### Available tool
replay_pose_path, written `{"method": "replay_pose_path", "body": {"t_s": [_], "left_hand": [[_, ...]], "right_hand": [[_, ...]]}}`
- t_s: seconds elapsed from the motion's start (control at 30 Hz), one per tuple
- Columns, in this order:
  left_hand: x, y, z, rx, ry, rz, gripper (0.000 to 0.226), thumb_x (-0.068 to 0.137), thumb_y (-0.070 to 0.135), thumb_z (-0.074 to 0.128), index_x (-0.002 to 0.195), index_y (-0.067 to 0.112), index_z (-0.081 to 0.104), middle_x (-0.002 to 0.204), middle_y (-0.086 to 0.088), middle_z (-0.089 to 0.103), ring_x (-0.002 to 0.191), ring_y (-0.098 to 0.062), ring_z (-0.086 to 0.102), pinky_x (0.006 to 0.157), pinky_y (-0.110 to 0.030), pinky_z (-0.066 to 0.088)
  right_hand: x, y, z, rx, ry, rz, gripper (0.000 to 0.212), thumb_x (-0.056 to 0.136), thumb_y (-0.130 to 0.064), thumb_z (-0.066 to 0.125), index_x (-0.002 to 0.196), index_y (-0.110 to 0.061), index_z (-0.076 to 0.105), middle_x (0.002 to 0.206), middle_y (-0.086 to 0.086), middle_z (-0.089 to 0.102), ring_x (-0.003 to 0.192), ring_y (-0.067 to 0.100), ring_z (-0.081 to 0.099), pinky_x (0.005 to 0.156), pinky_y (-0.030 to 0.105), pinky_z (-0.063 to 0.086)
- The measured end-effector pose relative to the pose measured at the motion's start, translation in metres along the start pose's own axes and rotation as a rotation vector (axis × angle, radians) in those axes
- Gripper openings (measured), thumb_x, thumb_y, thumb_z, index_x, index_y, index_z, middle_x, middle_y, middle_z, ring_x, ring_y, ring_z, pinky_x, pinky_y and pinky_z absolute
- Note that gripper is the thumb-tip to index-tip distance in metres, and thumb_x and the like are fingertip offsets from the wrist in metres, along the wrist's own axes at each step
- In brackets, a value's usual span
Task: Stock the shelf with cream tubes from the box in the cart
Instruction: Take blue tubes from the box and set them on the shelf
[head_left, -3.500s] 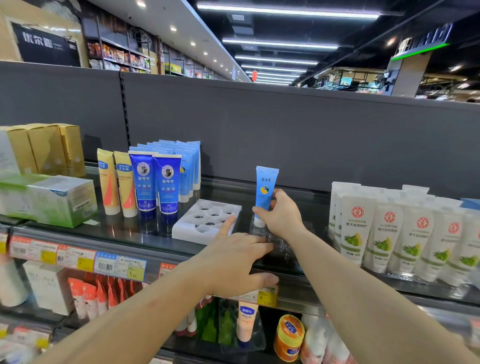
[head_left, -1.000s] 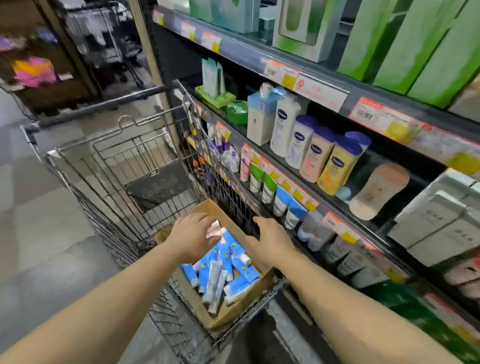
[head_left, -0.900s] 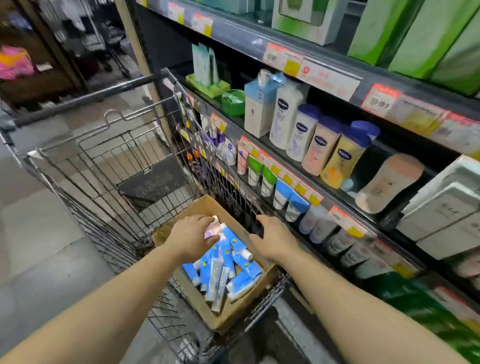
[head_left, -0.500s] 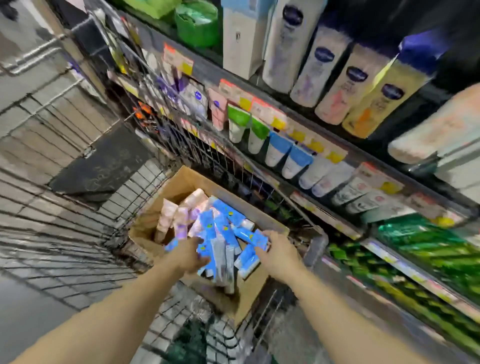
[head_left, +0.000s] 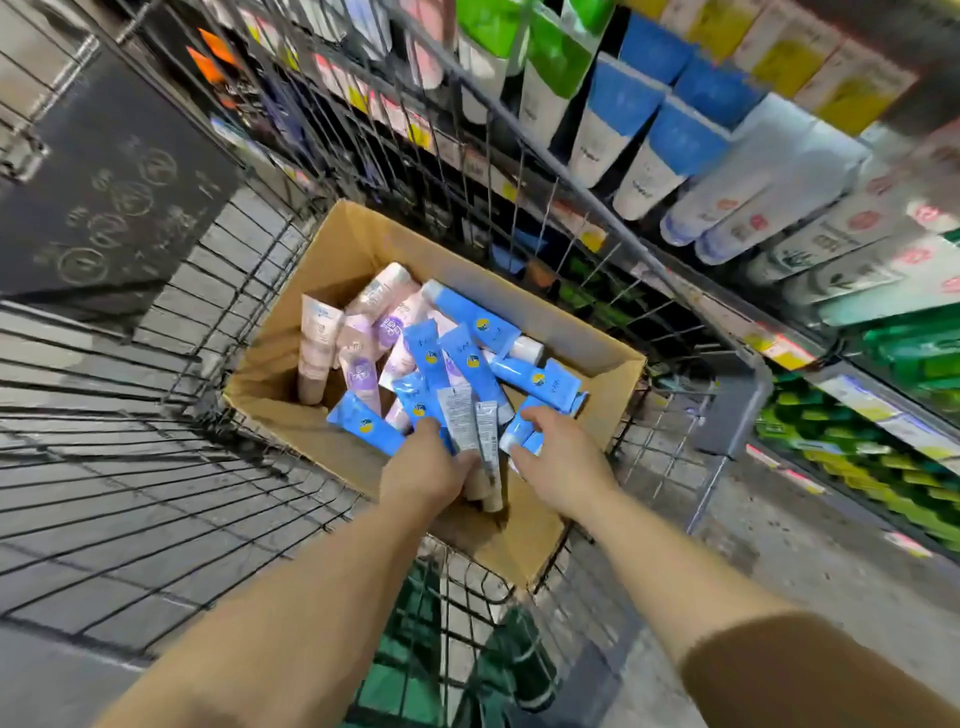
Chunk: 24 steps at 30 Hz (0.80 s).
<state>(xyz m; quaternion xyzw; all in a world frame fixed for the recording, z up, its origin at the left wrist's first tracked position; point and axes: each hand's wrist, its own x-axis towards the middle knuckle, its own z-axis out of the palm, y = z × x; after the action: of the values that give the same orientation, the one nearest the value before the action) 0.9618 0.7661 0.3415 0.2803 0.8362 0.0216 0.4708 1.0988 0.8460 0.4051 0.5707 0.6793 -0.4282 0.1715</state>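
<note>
An open cardboard box (head_left: 358, 244) sits in the wire cart (head_left: 156, 322). It holds several blue cream tubes (head_left: 483, 330) and several pink tubes (head_left: 319, 343). My left hand (head_left: 423, 475) is in the box and grips a bunch of blue tubes (head_left: 460, 421), fanned upward from its fingers. My right hand (head_left: 558, 467) is beside it, fingers curled round one blue tube (head_left: 524, 431) near the box's right wall.
The cart's wire side (head_left: 467, 171) stands between the box and the store shelves (head_left: 779, 343), which carry white, blue and green tubes (head_left: 613, 119). A dark printed panel (head_left: 104, 197) lies in the cart at the left. Grey floor (head_left: 805, 561) shows at the right.
The view has dropped closer over the box. My left hand has gathered more blue tubes into its grip, and my right hand has closed on a blue tube at the right.
</note>
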Motion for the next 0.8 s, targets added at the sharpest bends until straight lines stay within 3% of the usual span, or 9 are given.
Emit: {"method": "replay_pose_path", "body": {"t_s": [0.23,0.4,0.47,0.57,0.63,0.73,0.8], "left_hand": [[0.019,0.006,0.009,-0.162,-0.010,-0.068,0.039,0.078,0.038,0.071,0.101,0.014,0.052,0.103,-0.005,0.064,0.091,-0.023,0.058,0.069,-0.030,0.042],[0.010,0.017,-0.011,-0.366,-0.021,-0.002,0.042,0.066,0.043,0.073,0.093,0.016,0.056,0.087,-0.003,0.066,0.079,-0.021,0.067,0.073,-0.040,0.057],[0.003,0.023,-0.020,-0.577,-0.166,0.061,0.043,0.066,0.038,0.078,0.092,0.012,0.057,0.085,-0.005,0.066,0.078,-0.025,0.068,0.076,-0.041,0.058],[-0.004,0.026,-0.035,-0.804,-0.448,0.081,0.009,0.088,0.018,0.067,0.095,0.013,0.064,0.089,-0.005,0.067,0.081,-0.026,0.066,0.076,-0.034,0.052],[0.003,0.019,-0.035,-0.817,-0.395,0.015,0.010,0.093,0.021,0.061,0.097,0.014,0.067,0.094,-0.004,0.070,0.083,-0.024,0.068,0.078,-0.035,0.052],[0.019,0.008,-0.008,-0.578,-0.173,-0.097,0.010,0.091,0.021,0.062,0.092,0.011,0.065,0.096,-0.012,0.068,0.081,-0.025,0.064,0.082,-0.041,0.056],[0.016,0.011,0.012,-0.396,-0.133,-0.082,0.019,0.089,0.021,0.064,0.101,0.007,0.065,0.100,-0.012,0.068,0.091,-0.029,0.065,0.087,-0.044,0.054]], "right_hand": [[0.012,0.006,0.021,0.024,-0.081,0.040,0.052,0.091,-0.034,0.061,0.139,-0.025,0.043,0.139,0.001,0.051,0.124,0.021,0.051,0.102,0.036,0.043],[0.014,-0.004,0.020,0.133,-0.189,0.001,0.064,0.084,-0.026,0.068,0.141,-0.028,0.040,0.136,-0.001,0.054,0.120,0.020,0.055,0.102,0.041,0.045],[0.015,-0.010,0.018,0.246,-0.193,0.003,0.061,0.081,-0.017,0.070,0.135,-0.027,0.044,0.127,-0.001,0.060,0.111,0.019,0.059,0.097,0.041,0.049],[0.022,-0.010,0.008,0.344,-0.098,0.059,0.039,0.082,-0.021,0.070,0.117,-0.023,0.053,0.107,-0.002,0.065,0.095,0.022,0.062,0.074,0.036,0.053],[0.027,-0.006,-0.002,0.420,-0.052,0.090,0.022,0.086,-0.027,0.067,0.102,-0.022,0.053,0.089,-0.003,0.062,0.081,0.021,0.060,0.062,0.031,0.047],[0.036,0.003,-0.011,0.459,0.030,0.099,0.021,0.084,-0.030,0.067,0.089,-0.025,0.048,0.082,-0.003,0.060,0.082,0.025,0.060,0.075,0.041,0.049],[0.038,0.009,-0.011,0.474,0.039,0.104,0.026,0.082,-0.036,0.068,0.097,-0.025,0.049,0.089,-0.002,0.063,0.086,0.026,0.061,0.077,0.043,0.051]]}}
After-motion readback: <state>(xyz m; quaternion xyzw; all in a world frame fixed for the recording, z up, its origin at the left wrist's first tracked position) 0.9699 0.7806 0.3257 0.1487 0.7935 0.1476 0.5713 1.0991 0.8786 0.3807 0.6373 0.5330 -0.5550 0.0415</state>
